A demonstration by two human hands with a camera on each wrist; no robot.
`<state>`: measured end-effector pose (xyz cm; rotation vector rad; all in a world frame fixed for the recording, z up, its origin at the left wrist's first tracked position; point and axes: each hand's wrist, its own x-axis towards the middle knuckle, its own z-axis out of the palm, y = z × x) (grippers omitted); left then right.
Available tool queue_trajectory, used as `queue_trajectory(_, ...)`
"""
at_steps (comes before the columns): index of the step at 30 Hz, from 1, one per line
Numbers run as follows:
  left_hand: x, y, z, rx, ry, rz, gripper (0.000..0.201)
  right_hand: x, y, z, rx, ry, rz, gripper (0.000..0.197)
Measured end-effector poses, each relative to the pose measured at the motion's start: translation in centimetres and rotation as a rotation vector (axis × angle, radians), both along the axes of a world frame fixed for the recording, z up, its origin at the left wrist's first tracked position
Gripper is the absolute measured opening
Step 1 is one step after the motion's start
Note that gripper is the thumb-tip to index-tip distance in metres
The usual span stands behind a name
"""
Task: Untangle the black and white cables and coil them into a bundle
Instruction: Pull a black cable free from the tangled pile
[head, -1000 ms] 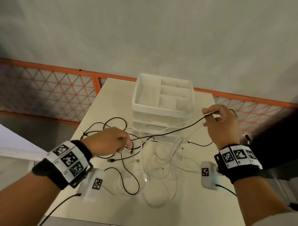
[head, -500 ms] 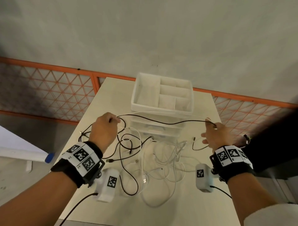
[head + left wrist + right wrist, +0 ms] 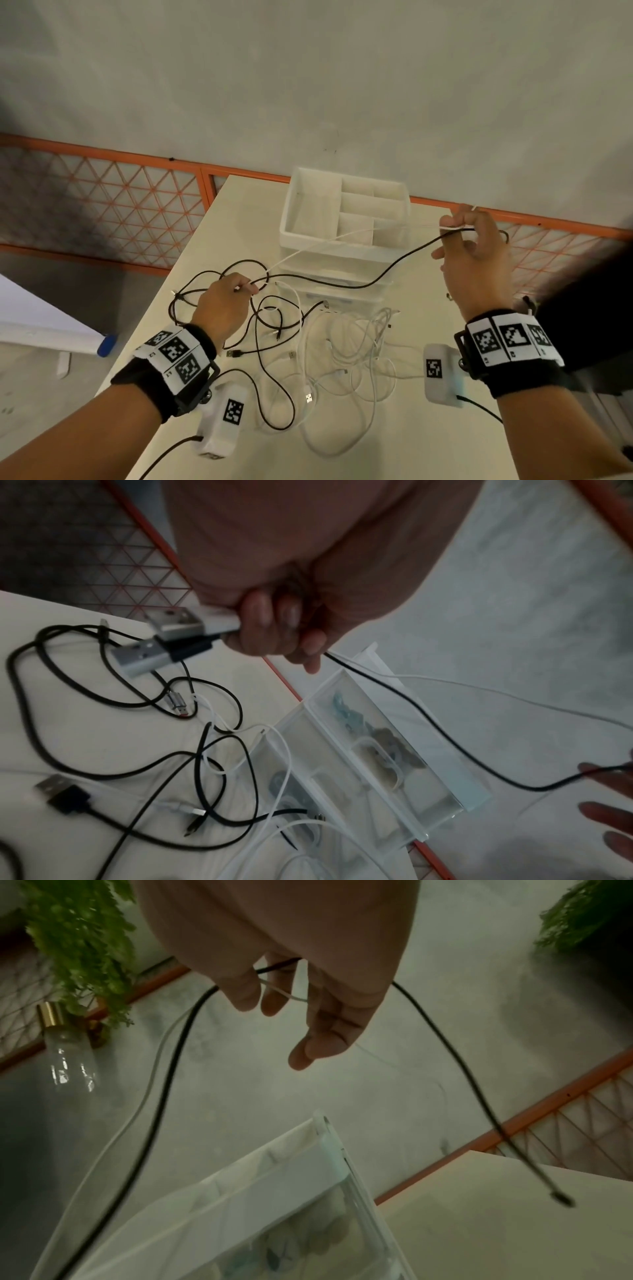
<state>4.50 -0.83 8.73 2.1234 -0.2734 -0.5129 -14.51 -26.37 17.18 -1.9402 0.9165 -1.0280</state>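
A black cable [image 3: 383, 272] and a thin white cable [image 3: 342, 236] stretch in the air between my two hands. My left hand [image 3: 227, 301] grips both near their USB plugs [image 3: 164, 639], low over the table. My right hand [image 3: 474, 251] is raised at the right, with both strands running through its curled fingers [image 3: 270, 993]; the black cable's free end [image 3: 561, 1199] hangs past it. On the table lies a tangle of black cables [image 3: 267, 359] at the left and white cables [image 3: 352, 356] in the middle.
A white compartment tray [image 3: 284, 229] sits on clear plastic drawers [image 3: 342, 291] at the table's far middle, just behind the stretched cables. An orange mesh fence [image 3: 102, 205] runs behind the cream table [image 3: 394, 445]. A plant [image 3: 78, 934] and a glass bottle [image 3: 68, 1053] show in the right wrist view.
My right hand has risen and swung right, drawing the black and white strands up over the tray. My left hand has dropped lower toward the tangle and still holds the plug ends.
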Motion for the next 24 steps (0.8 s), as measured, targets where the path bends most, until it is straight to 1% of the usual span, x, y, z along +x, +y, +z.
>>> queue_trajectory(3,0.2,0.2,-0.1,0.007,0.022,-0.001,0.024,0.2,-0.8,-0.2,-0.038,-0.065,0.083,0.021)
queue_trajectory(5,0.2,0.3,0.1,-0.014,0.069,-0.007,0.023,0.2,-1.8,-1.4,0.013,0.001,0.088,0.015)
queue_trajectory(6,0.0,0.3,0.3,-0.046,0.105,-0.011,0.023,0.1,-2.2,-2.2,0.095,0.086,0.087,0.023)
queue_trajectory(8,-0.5,0.3,0.9,-0.122,0.180,-0.028,0.022,-0.5,-2.7,-4.8,0.318,0.347,0.047,0.062)
queue_trajectory(9,-0.8,0.3,1.2,-0.153,0.205,-0.048,0.022,-1.0,-2.6,-6.1,0.400,0.488,0.002,0.073)
queue_trajectory(10,-1.1,0.3,1.5,-0.177,0.223,-0.072,0.021,-1.3,-2.1,-7.0,0.430,0.594,-0.037,0.074)
queue_trajectory(11,-1.3,0.3,1.8,-0.199,0.236,-0.090,0.021,-1.5,-1.4,-7.9,0.415,0.640,-0.053,0.066)
queue_trajectory(12,-1.6,0.3,2.1,-0.223,0.253,-0.098,0.021,-1.6,-0.3,-8.6,0.378,0.629,-0.030,0.050)
queue_trajectory(14,-2.1,0.1,2.7,-0.288,0.298,-0.108,0.021,-1.4,2.0,-9.9,0.292,0.606,0.112,0.019)
queue_trajectory(15,-2.3,-0.1,3.2,-0.332,0.317,-0.120,0.020,-1.1,3.0,-10.5,0.245,0.626,0.195,0.013)
queue_trajectory(16,-2.5,-0.4,3.6,-0.378,0.327,-0.136,0.019,-0.9,4.0,-11.0,0.215,0.675,0.266,0.015)
queue_trajectory(17,-2.7,-0.7,4.1,-0.422,0.329,-0.153,0.017,-0.7,4.9,-11.5,0.203,0.733,0.315,0.022)
queue_trajectory(18,-2.9,-0.9,4.6,-0.463,0.324,-0.170,0.016,-0.5,5.5,-12.0,0.198,0.811,0.340,0.030)
queue_trajectory(19,-3.0,-1.2,5.1,-0.504,0.319,-0.183,0.014,-0.3,6.1,-12.4,0.173,0.894,0.355,0.030)
queue_trajectory(21,-3.0,-1.6,5.9,-0.570,0.305,-0.178,0.013,0.2,7.4,-12.3,0.073,1.028,0.369,0.013)
queue_trajectory(22,-3.0,-1.7,6.2,-0.592,0.291,-0.168,0.015,0.4,7.7,-11.7,0.028,1.027,0.368,0.019)
queue_trajectory(23,-2.9,-1.7,6.5,-0.603,0.267,-0.162,0.015,0.7,7.9,-10.7,-0.017,0.991,0.370,0.026)
queue_trajectory(24,-2.9,-1.8,6.6,-0.603,0.234,-0.163,0.015,1.1,8.0,-9.4,-0.058,0.922,0.377,0.030)
